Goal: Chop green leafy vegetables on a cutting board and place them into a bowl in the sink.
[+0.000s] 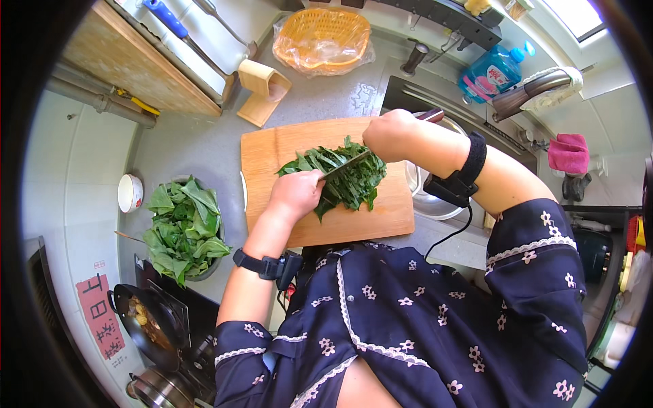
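Observation:
My right hand (390, 135) is closed around the handle of a kitchen knife (348, 165). The handle's dark end sticks out beyond my fist, and the blade slants down to the left across a heap of cut leafy greens (347, 188). At the blade's far end, my left hand (296, 193) is closed on it; its fingertips are hidden. The greens lie on a wooden cutting board (265, 224), some sliced into strips. To the left, a metal bowl (221, 229) is piled with whole green leaves (183, 219).
A glass or clear bowl (438, 204) stands right of the board, partly under my right forearm. Behind are a wooden holder (262, 92) and a yellow basket in plastic (324, 38). A small white bowl (130, 194) and a wok with food (145, 316) are left.

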Action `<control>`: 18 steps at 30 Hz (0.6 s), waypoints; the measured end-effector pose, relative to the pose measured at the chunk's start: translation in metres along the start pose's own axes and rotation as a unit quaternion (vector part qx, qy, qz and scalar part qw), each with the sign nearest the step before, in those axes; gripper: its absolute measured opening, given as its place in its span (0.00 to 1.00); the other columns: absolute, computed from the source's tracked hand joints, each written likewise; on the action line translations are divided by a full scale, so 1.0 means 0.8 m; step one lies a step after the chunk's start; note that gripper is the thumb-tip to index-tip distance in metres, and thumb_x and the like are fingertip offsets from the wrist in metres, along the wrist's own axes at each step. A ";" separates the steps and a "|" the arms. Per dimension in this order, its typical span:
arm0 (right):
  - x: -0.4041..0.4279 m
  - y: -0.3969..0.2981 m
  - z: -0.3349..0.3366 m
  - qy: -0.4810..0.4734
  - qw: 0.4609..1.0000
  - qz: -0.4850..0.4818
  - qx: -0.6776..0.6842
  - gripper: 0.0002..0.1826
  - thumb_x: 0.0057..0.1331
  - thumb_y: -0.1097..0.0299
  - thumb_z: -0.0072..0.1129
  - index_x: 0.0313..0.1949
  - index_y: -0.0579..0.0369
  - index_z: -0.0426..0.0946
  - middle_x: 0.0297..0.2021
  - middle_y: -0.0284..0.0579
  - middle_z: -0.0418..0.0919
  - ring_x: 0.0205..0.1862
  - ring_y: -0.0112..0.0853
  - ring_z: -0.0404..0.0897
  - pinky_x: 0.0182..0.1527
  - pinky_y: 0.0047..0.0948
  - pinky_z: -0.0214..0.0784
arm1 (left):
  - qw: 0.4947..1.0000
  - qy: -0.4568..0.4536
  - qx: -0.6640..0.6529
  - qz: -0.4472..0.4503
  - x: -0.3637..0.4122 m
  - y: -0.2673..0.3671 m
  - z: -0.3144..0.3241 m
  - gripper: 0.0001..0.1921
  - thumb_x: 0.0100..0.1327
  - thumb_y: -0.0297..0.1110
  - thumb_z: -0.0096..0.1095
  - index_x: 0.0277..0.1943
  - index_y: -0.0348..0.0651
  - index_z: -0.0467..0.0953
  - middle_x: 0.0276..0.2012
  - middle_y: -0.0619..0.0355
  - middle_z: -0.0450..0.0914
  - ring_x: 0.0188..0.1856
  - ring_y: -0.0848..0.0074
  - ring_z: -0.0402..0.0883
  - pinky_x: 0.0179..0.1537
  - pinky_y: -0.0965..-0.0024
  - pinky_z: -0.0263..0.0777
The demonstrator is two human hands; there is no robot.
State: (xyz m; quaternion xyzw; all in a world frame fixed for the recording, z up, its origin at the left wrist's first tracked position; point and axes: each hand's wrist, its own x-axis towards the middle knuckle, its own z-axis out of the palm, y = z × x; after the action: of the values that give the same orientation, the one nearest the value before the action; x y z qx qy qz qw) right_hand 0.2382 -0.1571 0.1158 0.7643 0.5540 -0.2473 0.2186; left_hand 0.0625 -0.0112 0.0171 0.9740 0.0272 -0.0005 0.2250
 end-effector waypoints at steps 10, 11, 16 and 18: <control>0.027 0.052 0.074 0.077 0.993 -0.048 0.073 0.06 0.51 0.69 0.55 0.24 0.51 0.81 0.26 0.47 0.82 0.31 0.42 0.82 0.35 0.38 0.75 | 0.995 -0.068 0.073 0.006 0.029 0.017 0.006 0.06 0.57 0.31 0.51 0.28 0.44 0.74 0.26 0.50 0.81 0.28 0.56 0.81 0.29 0.55 0.74; 0.029 0.054 0.080 0.076 0.993 -0.045 0.078 0.06 0.51 0.69 0.55 0.24 0.51 0.81 0.25 0.47 0.81 0.31 0.41 0.82 0.34 0.37 0.75 | 0.995 -0.072 0.073 0.004 0.031 0.018 0.006 0.06 0.57 0.31 0.51 0.28 0.44 0.74 0.26 0.50 0.81 0.28 0.56 0.81 0.29 0.55 0.74; 0.039 0.064 0.111 0.055 0.991 -0.067 0.099 0.07 0.51 0.68 0.55 0.29 0.47 0.82 0.25 0.45 0.81 0.30 0.43 0.82 0.33 0.39 0.74 | 0.990 -0.111 0.088 -0.007 0.036 0.033 0.004 0.05 0.56 0.28 0.50 0.29 0.41 0.74 0.27 0.49 0.81 0.27 0.59 0.82 0.28 0.57 0.75; 0.041 0.067 0.111 0.057 0.991 -0.076 0.099 0.07 0.51 0.68 0.55 0.28 0.46 0.82 0.25 0.45 0.81 0.30 0.43 0.82 0.33 0.40 0.74 | 0.987 -0.130 0.091 -0.016 0.040 0.034 0.004 0.05 0.56 0.27 0.50 0.29 0.41 0.74 0.26 0.50 0.81 0.27 0.59 0.82 0.28 0.58 0.75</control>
State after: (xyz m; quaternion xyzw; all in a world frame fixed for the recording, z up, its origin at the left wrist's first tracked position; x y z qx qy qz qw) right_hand 0.2863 -0.2026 0.0292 0.7507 0.5948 -0.2726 0.0909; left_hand 0.0958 -0.0355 0.0260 0.9815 0.0125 -0.1335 0.1369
